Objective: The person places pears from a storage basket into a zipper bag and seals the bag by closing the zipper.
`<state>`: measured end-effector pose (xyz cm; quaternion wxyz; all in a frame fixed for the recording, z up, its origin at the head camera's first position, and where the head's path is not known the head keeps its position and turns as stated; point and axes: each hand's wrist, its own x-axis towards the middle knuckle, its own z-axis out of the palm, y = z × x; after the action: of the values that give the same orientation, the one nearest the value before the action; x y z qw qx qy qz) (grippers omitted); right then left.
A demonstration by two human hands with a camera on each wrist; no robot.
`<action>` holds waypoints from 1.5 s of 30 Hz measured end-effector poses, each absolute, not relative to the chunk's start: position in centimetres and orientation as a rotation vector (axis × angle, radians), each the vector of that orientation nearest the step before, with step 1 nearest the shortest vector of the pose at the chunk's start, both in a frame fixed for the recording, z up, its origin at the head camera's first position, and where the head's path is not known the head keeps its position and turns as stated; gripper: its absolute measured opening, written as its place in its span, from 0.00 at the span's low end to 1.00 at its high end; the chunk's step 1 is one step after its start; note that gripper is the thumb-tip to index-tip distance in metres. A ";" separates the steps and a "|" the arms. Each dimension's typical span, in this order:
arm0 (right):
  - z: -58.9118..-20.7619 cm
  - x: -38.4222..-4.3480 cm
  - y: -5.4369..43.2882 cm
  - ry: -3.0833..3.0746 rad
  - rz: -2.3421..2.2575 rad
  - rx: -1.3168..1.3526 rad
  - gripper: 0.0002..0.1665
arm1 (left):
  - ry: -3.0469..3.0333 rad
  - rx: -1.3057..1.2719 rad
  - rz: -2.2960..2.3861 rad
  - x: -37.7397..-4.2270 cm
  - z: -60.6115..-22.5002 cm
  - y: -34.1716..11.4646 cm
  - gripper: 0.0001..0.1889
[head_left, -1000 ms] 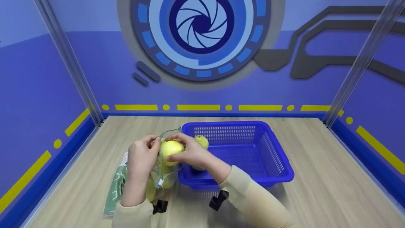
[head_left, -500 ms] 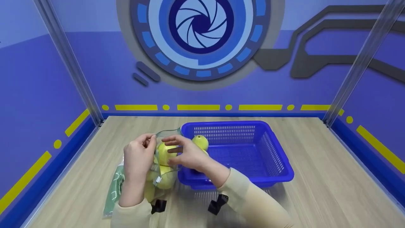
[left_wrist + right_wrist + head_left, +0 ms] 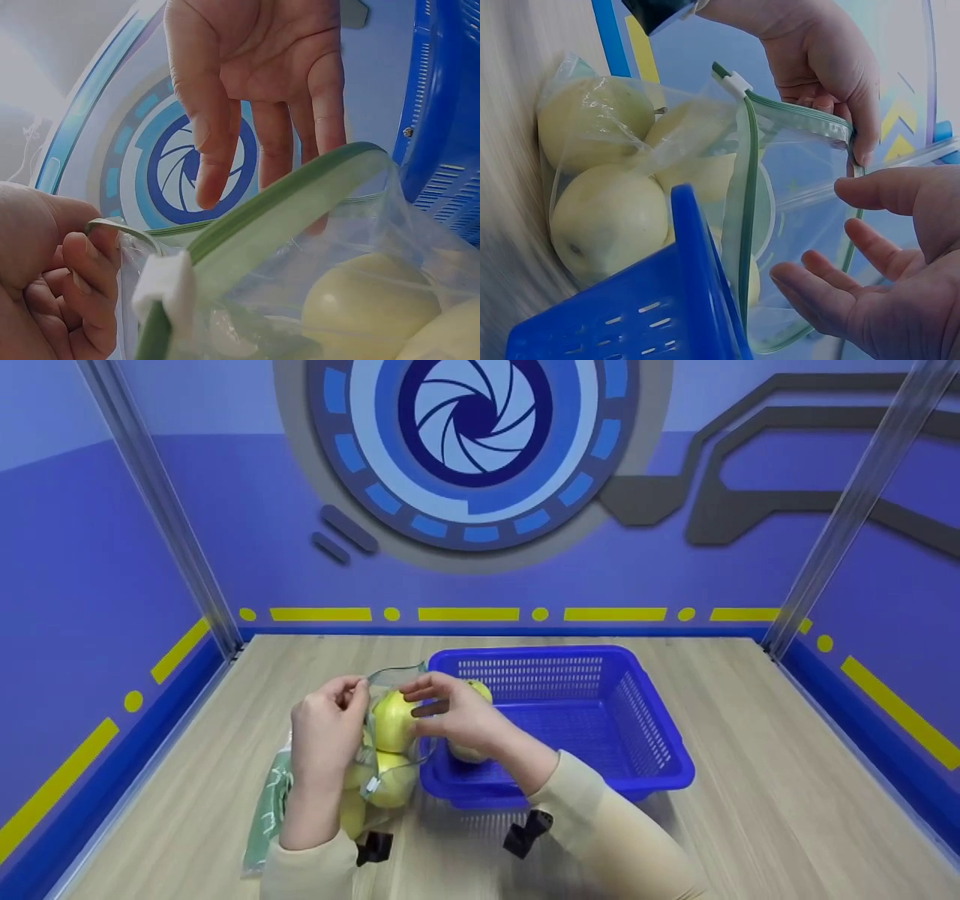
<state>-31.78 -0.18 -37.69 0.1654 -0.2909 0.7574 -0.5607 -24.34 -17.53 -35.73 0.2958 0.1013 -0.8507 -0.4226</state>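
My left hand (image 3: pixel 322 727) pinches the edge of a clear zip bag (image 3: pixel 262 217) with a green seal strip and a white slider (image 3: pixel 161 285). The bag's mouth is spread apart, and several yellow-green pears (image 3: pixel 611 221) sit inside it. One pear (image 3: pixel 391 724) lies high in the bag, just below the mouth. Beside that pear, my right hand (image 3: pixel 461 716) hovers at the bag's opening with fingers spread and nothing in them. Behind the right hand, pears (image 3: pixel 481 688) in the blue basket (image 3: pixel 559 650) are partly hidden.
The basket stands directly right of the bag, its pears at the left end. A flat green-and-clear plastic package (image 3: pixel 264 817) lies left of the bag, partly covered by my left arm. Printed panels (image 3: pixel 480 585) enclose the wooden table (image 3: pixel 750 720) behind and at both sides.
My right hand has let go of a pear, which now rests in the bag, and has drawn slightly back to the right. My left hand keeps its pinch, shifted slightly left.
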 end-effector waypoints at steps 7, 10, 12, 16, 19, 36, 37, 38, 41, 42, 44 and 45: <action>-37.3 -32.0 0.4 2.148 -1.599 -0.837 0.28 | -2.261 0.266 -1.108 -24.4 -35.7 -17.5 0.10; -37.1 -32.2 0.7 2.138 -1.595 -0.846 0.28 | -2.267 0.265 -1.105 -24.4 -35.7 -17.5 0.11; -37.0 -32.4 0.9 2.130 -1.593 -0.849 0.28 | -2.272 0.264 -1.107 -24.4 -35.7 -17.5 0.11; -36.7 -32.7 1.2 2.145 -1.571 -0.839 0.28 | -2.276 0.264 -1.111 -24.4 -35.6 -17.5 0.11; -36.5 -32.8 1.5 2.165 -1.546 -0.832 0.27 | -2.268 0.253 -1.112 -24.4 -35.7 -17.6 0.11; -36.0 -33.9 3.0 2.223 -1.391 -0.812 0.25 | -2.269 0.239 -1.118 -24.4 -35.8 -17.6 0.10; -36.0 -34.0 3.1 2.221 -1.382 -0.817 0.25 | -2.270 0.238 -1.117 -24.4 -35.9 -17.6 0.10; -36.0 -34.1 3.2 2.219 -1.374 -0.818 0.25 | -2.270 0.237 -1.118 -24.4 -35.8 -17.6 0.10; -35.9 -34.3 3.5 2.204 -1.364 -0.827 0.26 | -2.273 0.241 -1.122 -24.4 -35.8 -17.6 0.11; -35.8 -34.4 3.5 2.203 -1.358 -0.827 0.26 | -2.274 0.243 -1.122 -24.4 -35.9 -17.6 0.11; -35.8 -34.5 3.7 2.210 -1.346 -0.824 0.26 | -2.276 0.248 -1.127 -24.4 -35.9 -17.6 0.11; -35.7 -34.5 3.8 2.215 -1.340 -0.822 0.26 | -2.276 0.250 -1.129 -24.4 -35.9 -17.6 0.11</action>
<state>-34.53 3.75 -35.75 0.2112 -0.2958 0.7972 -0.4822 -24.41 -17.62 -35.88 0.2899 0.0936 -0.8533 -0.4232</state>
